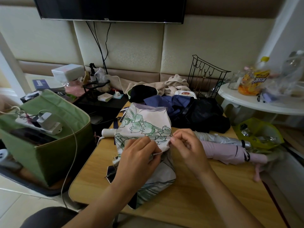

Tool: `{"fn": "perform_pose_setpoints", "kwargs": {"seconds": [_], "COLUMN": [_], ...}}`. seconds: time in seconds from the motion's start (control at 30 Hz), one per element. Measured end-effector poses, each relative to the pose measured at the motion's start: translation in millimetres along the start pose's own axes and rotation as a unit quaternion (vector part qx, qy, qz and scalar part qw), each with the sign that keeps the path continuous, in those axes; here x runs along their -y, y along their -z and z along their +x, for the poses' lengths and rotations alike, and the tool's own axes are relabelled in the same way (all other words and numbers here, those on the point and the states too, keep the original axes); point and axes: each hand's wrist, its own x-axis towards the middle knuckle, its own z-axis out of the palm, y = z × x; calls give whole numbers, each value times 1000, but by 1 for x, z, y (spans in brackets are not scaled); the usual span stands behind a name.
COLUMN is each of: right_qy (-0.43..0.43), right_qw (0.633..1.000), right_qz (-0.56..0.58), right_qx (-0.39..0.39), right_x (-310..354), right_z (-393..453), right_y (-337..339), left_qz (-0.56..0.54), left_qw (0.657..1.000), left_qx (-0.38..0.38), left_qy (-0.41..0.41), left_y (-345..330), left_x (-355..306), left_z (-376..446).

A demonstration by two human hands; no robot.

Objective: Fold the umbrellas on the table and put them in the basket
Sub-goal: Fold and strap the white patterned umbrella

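A white umbrella with a green flower print (144,125) lies half collapsed in the middle of the wooden table (205,195), its white handle (108,132) pointing left. My left hand (139,155) pinches a fold of its canopy near the middle. My right hand (185,145) pinches the cloth edge just to the right. A pink folded umbrella (230,152) and a silver folded one (220,138) lie on the table's right side. A dark blue and black umbrella (189,111) sits loosely bunched behind. The green fabric basket (54,145) stands to the left of the table.
A power strip with a charger (44,123) lies across the basket's top, its cable hanging down. A yellow-green bin (261,134) stands at the right. Behind are a wire rack (205,76), towels, small bottles, and a white round table (256,101) with jars.
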Motion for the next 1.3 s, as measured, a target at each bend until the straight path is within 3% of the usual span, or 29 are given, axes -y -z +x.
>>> {"fn": "perform_pose_setpoints", "kwargs": {"seconds": [0.17, 0.33, 0.53, 0.7, 0.8, 0.9, 1.0, 1.3], "right_qy": [-55, -30, -111, -143, -216, -258, -246, -244], "right_qw": [998, 996, 986, 988, 972, 956, 954, 959], "right_qz": [-21, -84, -119, -21, 46, 45, 61, 83], "right_qx": [33, -27, 39, 61, 81, 135, 163, 118], "right_x": [-2, -2, -10, -5, 1, 1, 2, -2], "right_z": [-3, -5, -17, -34, -40, -44, -47, -48], "right_y": [4, 3, 4, 4, 5, 9, 11, 14], "left_qz": [-1, 2, -3, -12, -20, -25, -25, -2], "left_qw": [1000, 1000, 998, 991, 988, 986, 987, 989], "left_qx": [1, 13, 58, 119, 133, 141, 140, 130], "left_qy": [-2, -3, 15, 52, 69, 83, 81, 68], "left_y": [0, -1, -5, -8, -12, -16, -16, -16], "left_x": [-2, -7, -13, -20, -18, -18, -20, -19], "left_z": [0, -4, -14, -28, -31, -34, -34, -32]}}
